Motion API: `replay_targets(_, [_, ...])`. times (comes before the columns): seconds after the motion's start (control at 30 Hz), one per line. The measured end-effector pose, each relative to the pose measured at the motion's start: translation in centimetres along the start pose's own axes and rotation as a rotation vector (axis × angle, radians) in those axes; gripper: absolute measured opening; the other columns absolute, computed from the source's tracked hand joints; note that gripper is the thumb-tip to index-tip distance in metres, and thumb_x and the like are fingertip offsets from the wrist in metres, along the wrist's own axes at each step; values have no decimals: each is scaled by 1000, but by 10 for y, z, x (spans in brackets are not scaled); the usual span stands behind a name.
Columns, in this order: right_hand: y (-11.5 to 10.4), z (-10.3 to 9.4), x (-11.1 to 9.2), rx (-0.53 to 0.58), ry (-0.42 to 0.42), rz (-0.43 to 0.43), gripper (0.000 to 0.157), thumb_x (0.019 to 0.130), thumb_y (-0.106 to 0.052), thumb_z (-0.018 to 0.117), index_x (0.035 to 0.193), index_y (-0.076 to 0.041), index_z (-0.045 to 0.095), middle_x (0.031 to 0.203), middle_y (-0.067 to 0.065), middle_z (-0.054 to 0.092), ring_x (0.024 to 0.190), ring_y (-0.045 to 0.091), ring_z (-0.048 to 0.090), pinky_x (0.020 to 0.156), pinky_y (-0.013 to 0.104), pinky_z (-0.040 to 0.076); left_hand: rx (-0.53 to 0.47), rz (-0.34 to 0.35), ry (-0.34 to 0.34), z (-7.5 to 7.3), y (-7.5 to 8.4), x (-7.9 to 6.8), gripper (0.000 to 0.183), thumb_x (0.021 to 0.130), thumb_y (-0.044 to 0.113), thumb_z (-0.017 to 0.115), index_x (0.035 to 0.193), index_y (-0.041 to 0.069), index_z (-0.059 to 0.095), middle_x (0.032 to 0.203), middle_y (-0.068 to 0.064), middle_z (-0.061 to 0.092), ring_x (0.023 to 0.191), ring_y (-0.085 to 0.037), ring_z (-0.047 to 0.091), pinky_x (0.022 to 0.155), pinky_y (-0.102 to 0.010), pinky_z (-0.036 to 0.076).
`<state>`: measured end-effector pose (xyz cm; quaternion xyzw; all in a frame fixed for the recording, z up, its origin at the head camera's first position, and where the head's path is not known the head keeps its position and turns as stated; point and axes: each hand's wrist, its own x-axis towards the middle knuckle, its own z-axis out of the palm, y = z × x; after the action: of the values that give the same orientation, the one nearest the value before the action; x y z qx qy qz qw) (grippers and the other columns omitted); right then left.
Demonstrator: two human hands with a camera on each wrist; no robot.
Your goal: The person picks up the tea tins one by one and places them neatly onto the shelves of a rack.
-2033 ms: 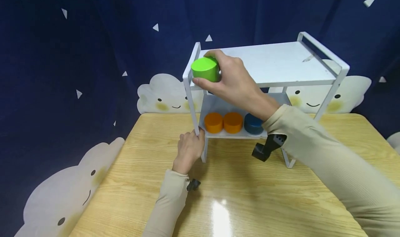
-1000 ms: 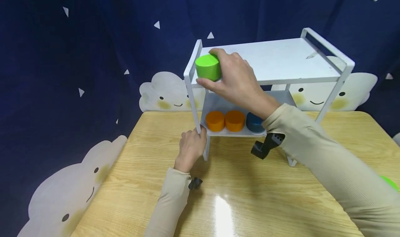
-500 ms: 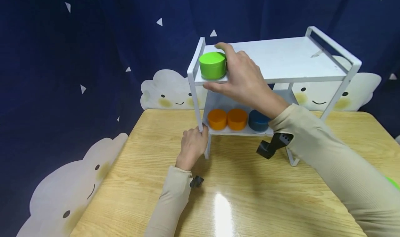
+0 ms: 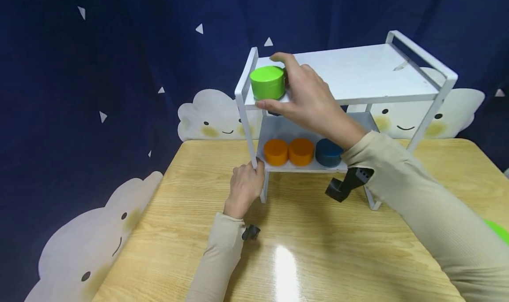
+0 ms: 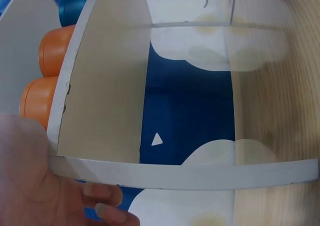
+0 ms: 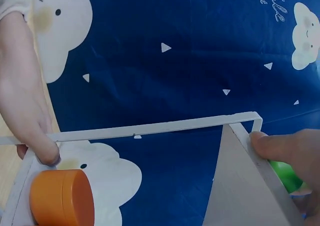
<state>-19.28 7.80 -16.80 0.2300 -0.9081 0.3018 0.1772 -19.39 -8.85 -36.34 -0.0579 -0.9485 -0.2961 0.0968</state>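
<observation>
Green tub [image 4: 267, 83] and three lower tubs [image 4: 301, 152] stand on a white rack [image 4: 370, 72], right hand's [image 4: 310, 96] fingers apart, left hand's [image 4: 243, 186] clamped on it, one green piece [image 4: 499, 231] seemingly unshelved.

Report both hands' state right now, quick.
Left hand: closed, holding the white rack near its lower shelf's left end.
Right hand: open, spread beside the green container; whether it touches it cannot be told.

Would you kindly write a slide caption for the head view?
Right hand spread around a green cylinder on the white rack's upper shelf, left hand gripping the rack's frame lower down.
</observation>
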Motion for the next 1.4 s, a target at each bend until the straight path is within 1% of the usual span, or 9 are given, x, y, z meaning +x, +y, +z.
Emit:
replay_targets(0.4, [-1,0,0,16,-1,15,88,80,-37,78,147,-9,29,119,17,58,106,29,51,94,44,42,1,9,15,-1,-1,-1,46,99,31,26,57,15,34,47,0,35,44,-17,33,39,-31,29])
replay_targets(0.63, [-2,1,1,7,3,21,90,79,-38,79,147,-9,28,118,17,58,106,29,51,94,44,41,137,-65,-14,-3,1,-2,50,100,37,20,63,14,45,63,-9,48,66,-35,45,56,-43,35])
replay_targets(0.8, [-3,-3,-6,10,20,4,91,79,-35,79,148,-7,26,125,19,56,114,32,50,98,45,40,171,-75,-42,-4,3,-2,51,100,39,19,69,13,51,73,-12,49,78,-39,45,65,-48,36])
replay_targets(0.93, [-1,-11,-28,-29,89,-103,90,80,-29,79,147,-3,25,130,22,51,119,36,46,102,46,34,182,-80,-39,-6,4,-3,52,100,39,17,72,12,53,75,-14,49,80,-42,46,67,-51,38])
replay_targets(1.07, [6,-16,-65,-95,258,-302,81,78,-16,80,142,3,33,124,25,54,112,38,48,96,46,36,206,-94,-27,-10,3,-4,52,100,38,17,74,11,54,77,-16,49,83,-44,47,68,-53,39])
replay_targets(1.13, [11,-19,-84,-108,331,-351,75,77,-10,80,139,4,39,119,24,56,109,37,50,91,46,39,213,-97,-25,-11,3,-5,52,100,39,16,76,11,54,78,-17,50,84,-45,47,70,-54,39])
replay_targets(1.17, [14,-21,-93,-109,356,-352,73,77,-9,79,138,3,41,118,23,58,107,36,51,88,44,42,217,-99,-23,-12,2,-4,53,100,39,16,77,10,54,79,-17,50,85,-45,47,71,-55,39])
replay_targets(1.27, [24,-25,-117,-101,396,-307,61,84,-22,71,135,1,47,114,20,61,105,34,55,87,33,44,226,-108,-13,-14,1,-5,54,99,40,16,79,8,55,81,-19,51,87,-45,47,74,-57,38])
replay_targets(1.4, [41,-26,-140,-71,421,-228,65,89,-51,57,130,0,54,111,17,65,96,30,60,89,14,38,221,-120,-5,-15,0,-6,55,99,41,16,80,8,56,83,-20,50,89,-45,44,76,-57,36])
